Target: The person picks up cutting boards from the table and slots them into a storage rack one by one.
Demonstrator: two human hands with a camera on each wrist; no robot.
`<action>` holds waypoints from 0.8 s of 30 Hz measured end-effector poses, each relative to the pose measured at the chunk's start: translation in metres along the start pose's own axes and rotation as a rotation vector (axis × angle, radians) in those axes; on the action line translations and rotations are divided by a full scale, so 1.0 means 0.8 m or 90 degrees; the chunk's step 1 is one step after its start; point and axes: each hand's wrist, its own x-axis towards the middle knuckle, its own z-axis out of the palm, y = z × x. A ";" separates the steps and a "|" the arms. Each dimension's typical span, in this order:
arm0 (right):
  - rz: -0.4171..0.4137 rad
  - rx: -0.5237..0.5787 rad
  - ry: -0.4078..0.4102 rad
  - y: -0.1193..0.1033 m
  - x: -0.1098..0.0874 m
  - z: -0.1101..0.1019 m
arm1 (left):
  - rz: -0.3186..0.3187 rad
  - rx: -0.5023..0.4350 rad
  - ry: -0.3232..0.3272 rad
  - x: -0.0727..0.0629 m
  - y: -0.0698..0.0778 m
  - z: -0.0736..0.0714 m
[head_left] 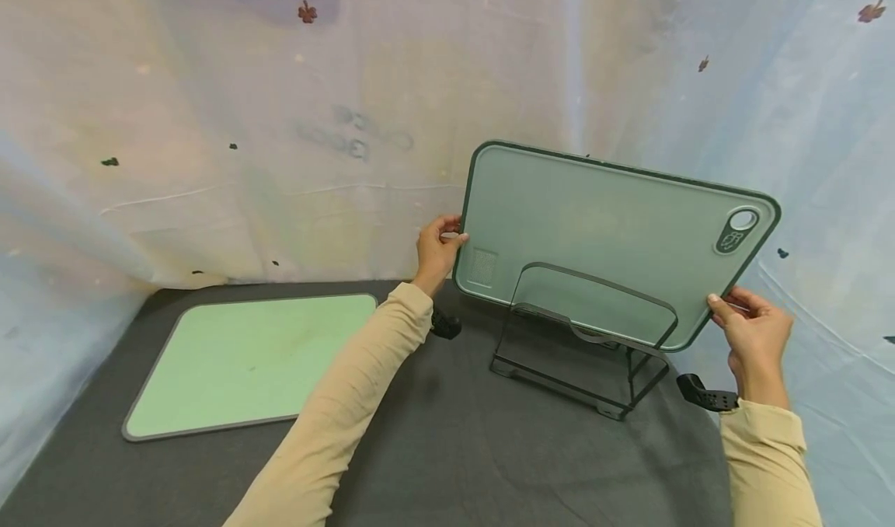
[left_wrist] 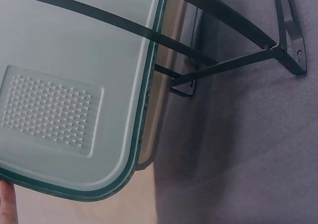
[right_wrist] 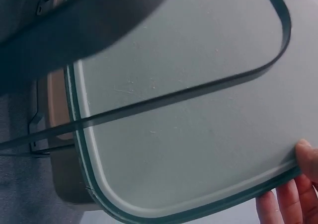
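Observation:
Both hands hold a grey-green cutting board [head_left: 587, 224] with a dark green rim, a round hole at its upper right and a textured patch [left_wrist: 47, 110] at its lower left. My left hand [head_left: 437, 249] pinches its left edge. At the lower right edge, my right hand [head_left: 755, 329] grips it with the thumb on the front face and fingers behind. The board tilts down to the right, its lower part behind the front loop of a black wire rack [head_left: 559, 383]. Behind it in the left wrist view shows a brownish rounded edge [left_wrist: 161, 80], mostly hidden.
A light green board [head_left: 259, 360] with a grey rim lies flat on the dark cloth-covered table [head_left: 447, 441] at the left, partly behind the left sleeve. A pale curtain [head_left: 391, 107] with small leaf shapes hangs behind the table.

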 end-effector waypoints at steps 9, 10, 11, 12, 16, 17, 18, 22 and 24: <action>0.005 -0.025 -0.005 0.014 -0.004 -0.008 | -0.008 0.010 0.008 -0.007 -0.011 0.006; 0.006 -0.028 -0.002 0.016 -0.005 -0.008 | -0.007 0.011 0.005 -0.008 -0.012 0.006; 0.006 -0.030 -0.001 0.018 -0.006 -0.009 | -0.007 0.009 0.003 -0.009 -0.013 0.006; 0.006 -0.030 0.000 0.019 -0.006 -0.009 | -0.007 0.008 0.001 -0.010 -0.014 0.007; 0.011 -0.033 0.006 0.026 -0.009 -0.011 | -0.007 0.002 0.001 -0.013 -0.019 0.009; 0.013 -0.033 0.009 0.027 -0.009 -0.012 | -0.010 0.001 0.001 -0.014 -0.020 0.010; 0.017 -0.034 0.013 0.028 -0.009 -0.013 | -0.013 -0.001 0.002 -0.015 -0.021 0.011; 0.021 -0.039 0.021 0.034 -0.010 -0.018 | -0.030 -0.006 -0.003 -0.019 -0.024 0.013; 0.023 -0.044 0.020 0.037 -0.011 -0.020 | -0.031 -0.010 -0.004 -0.020 -0.027 0.014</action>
